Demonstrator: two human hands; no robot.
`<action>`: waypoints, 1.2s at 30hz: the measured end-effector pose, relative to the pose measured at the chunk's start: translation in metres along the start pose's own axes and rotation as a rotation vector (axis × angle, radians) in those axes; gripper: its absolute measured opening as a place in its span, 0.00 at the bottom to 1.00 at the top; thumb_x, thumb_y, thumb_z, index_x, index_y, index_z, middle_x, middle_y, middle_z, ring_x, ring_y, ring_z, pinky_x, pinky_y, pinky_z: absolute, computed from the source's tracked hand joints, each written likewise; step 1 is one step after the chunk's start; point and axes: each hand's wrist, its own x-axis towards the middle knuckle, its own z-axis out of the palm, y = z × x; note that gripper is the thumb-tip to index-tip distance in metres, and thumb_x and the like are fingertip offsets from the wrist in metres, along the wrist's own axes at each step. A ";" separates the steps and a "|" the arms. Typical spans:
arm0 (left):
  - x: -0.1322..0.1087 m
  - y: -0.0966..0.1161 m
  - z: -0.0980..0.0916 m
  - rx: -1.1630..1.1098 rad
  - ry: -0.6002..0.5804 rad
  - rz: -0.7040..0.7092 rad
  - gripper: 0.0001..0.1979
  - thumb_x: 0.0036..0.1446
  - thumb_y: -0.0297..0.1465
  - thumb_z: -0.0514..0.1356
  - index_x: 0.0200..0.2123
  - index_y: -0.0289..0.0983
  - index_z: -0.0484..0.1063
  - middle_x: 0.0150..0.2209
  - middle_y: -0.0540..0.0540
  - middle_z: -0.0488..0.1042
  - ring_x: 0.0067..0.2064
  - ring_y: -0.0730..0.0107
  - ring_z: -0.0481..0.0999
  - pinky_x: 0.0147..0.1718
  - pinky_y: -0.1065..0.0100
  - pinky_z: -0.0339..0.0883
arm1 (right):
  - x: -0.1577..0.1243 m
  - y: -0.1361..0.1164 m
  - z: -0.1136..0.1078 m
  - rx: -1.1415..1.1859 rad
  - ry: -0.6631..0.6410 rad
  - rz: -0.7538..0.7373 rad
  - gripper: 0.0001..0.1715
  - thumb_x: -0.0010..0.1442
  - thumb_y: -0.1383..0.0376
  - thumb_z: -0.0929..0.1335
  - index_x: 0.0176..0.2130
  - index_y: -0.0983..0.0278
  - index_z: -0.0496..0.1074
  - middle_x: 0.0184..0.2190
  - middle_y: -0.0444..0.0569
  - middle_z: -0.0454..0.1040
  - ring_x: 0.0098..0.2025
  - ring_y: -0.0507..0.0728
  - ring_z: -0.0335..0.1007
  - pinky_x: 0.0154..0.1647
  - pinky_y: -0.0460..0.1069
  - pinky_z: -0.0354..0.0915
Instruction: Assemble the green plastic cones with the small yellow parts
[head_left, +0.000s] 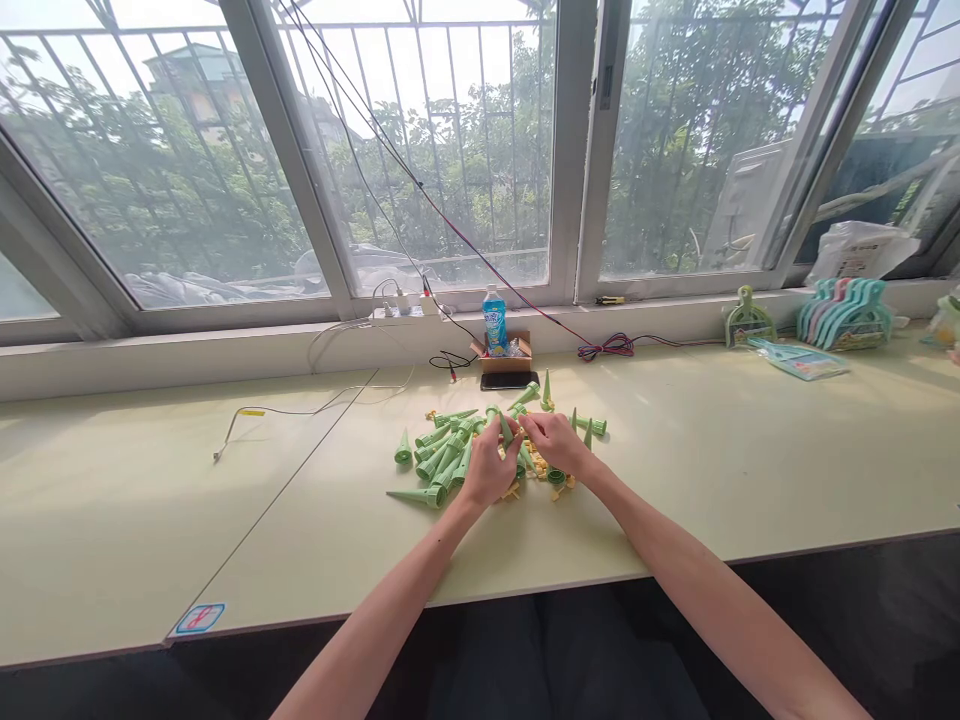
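My left hand (491, 472) is closed around a green plastic spike (506, 431), a hollow cone with a ribbed collar on others of its kind. Close beside it, my right hand (559, 444) has its fingers pinched together near that spike; whatever is between them is too small and covered to name. More green spikes (448, 458) lie in a loose heap, mostly left of my hands. One spike (547, 391) stands upright behind my right hand. Small yellow plastic pieces (537, 464) are scattered under and between both hands, partly hidden by them.
Behind the heap lie a dark phone (510, 380) and a small cardboard box (505, 365), with a blue bottle (494, 322) at the box. Coiled cable (606, 347) runs along the sill. Teal and pink dustpans (844, 312) stand far right. A thin wire (285, 410) crosses the table's left.
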 end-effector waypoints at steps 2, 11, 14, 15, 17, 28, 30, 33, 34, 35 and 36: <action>0.000 0.000 0.000 -0.002 -0.002 0.001 0.05 0.59 0.31 0.57 0.40 0.39 0.68 0.37 0.46 0.74 0.38 0.68 0.75 0.42 0.64 0.72 | 0.000 0.000 0.000 0.001 0.004 -0.001 0.29 0.69 0.51 0.56 0.21 0.62 0.52 0.17 0.41 0.53 0.22 0.51 0.48 0.25 0.48 0.47; 0.002 0.003 -0.001 -0.018 0.052 -0.012 0.04 0.59 0.31 0.57 0.38 0.38 0.67 0.35 0.47 0.73 0.37 0.70 0.74 0.41 0.65 0.72 | -0.002 -0.005 -0.002 0.043 0.007 0.024 0.22 0.67 0.52 0.58 0.25 0.61 0.57 0.16 0.39 0.56 0.20 0.50 0.48 0.23 0.47 0.48; 0.001 0.003 0.000 -0.018 0.041 -0.004 0.03 0.59 0.31 0.57 0.37 0.38 0.67 0.35 0.47 0.74 0.36 0.70 0.74 0.41 0.66 0.72 | -0.001 -0.006 -0.002 0.040 -0.001 0.015 0.21 0.67 0.54 0.59 0.25 0.61 0.57 0.17 0.39 0.57 0.21 0.50 0.50 0.24 0.47 0.48; 0.001 0.003 0.000 -0.017 0.036 -0.002 0.03 0.59 0.31 0.57 0.37 0.39 0.67 0.35 0.47 0.74 0.36 0.70 0.74 0.41 0.66 0.72 | -0.001 -0.006 -0.002 0.032 0.005 0.013 0.21 0.66 0.54 0.59 0.25 0.61 0.57 0.17 0.39 0.57 0.21 0.50 0.50 0.24 0.47 0.48; 0.001 0.003 0.000 -0.014 0.028 0.001 0.03 0.59 0.31 0.57 0.37 0.39 0.67 0.36 0.47 0.74 0.37 0.69 0.74 0.41 0.66 0.72 | -0.001 -0.005 -0.002 0.014 0.019 0.006 0.23 0.67 0.55 0.59 0.23 0.62 0.54 0.17 0.40 0.55 0.22 0.50 0.49 0.25 0.47 0.48; 0.001 0.002 -0.001 -0.018 0.019 0.001 0.04 0.60 0.32 0.56 0.38 0.39 0.68 0.37 0.46 0.74 0.38 0.68 0.75 0.43 0.63 0.72 | 0.000 -0.005 -0.001 0.026 0.045 0.016 0.27 0.67 0.51 0.58 0.21 0.62 0.54 0.16 0.40 0.54 0.21 0.50 0.48 0.24 0.47 0.48; 0.001 0.002 -0.001 -0.028 0.037 -0.005 0.04 0.60 0.32 0.56 0.38 0.39 0.68 0.37 0.46 0.74 0.38 0.69 0.75 0.43 0.63 0.72 | -0.001 -0.007 -0.003 0.075 0.035 0.034 0.24 0.66 0.51 0.59 0.24 0.61 0.57 0.15 0.38 0.54 0.20 0.50 0.47 0.23 0.47 0.47; 0.001 0.002 -0.001 -0.035 0.051 -0.005 0.03 0.59 0.31 0.57 0.38 0.39 0.67 0.36 0.47 0.74 0.38 0.70 0.75 0.42 0.65 0.73 | -0.002 -0.009 -0.004 0.136 -0.002 0.048 0.20 0.65 0.52 0.60 0.27 0.61 0.59 0.14 0.37 0.55 0.18 0.50 0.47 0.22 0.47 0.47; 0.001 0.002 -0.001 -0.036 0.050 -0.004 0.03 0.59 0.31 0.57 0.38 0.39 0.68 0.36 0.48 0.74 0.38 0.70 0.75 0.42 0.65 0.73 | -0.002 -0.009 -0.004 0.142 -0.008 0.048 0.19 0.65 0.52 0.61 0.27 0.61 0.59 0.14 0.37 0.55 0.18 0.50 0.47 0.22 0.47 0.47; 0.001 0.003 -0.001 -0.038 0.047 -0.005 0.04 0.59 0.31 0.57 0.38 0.39 0.68 0.36 0.47 0.74 0.38 0.69 0.75 0.43 0.65 0.73 | -0.003 -0.009 -0.004 0.142 -0.009 0.048 0.19 0.65 0.53 0.61 0.27 0.61 0.59 0.14 0.38 0.56 0.18 0.50 0.47 0.22 0.47 0.47; 0.001 0.003 -0.001 -0.040 0.043 -0.006 0.04 0.59 0.31 0.57 0.38 0.39 0.68 0.37 0.47 0.74 0.38 0.69 0.75 0.43 0.64 0.73 | -0.003 -0.009 -0.004 0.137 -0.008 0.048 0.19 0.65 0.53 0.61 0.27 0.61 0.59 0.15 0.38 0.56 0.19 0.50 0.47 0.22 0.47 0.47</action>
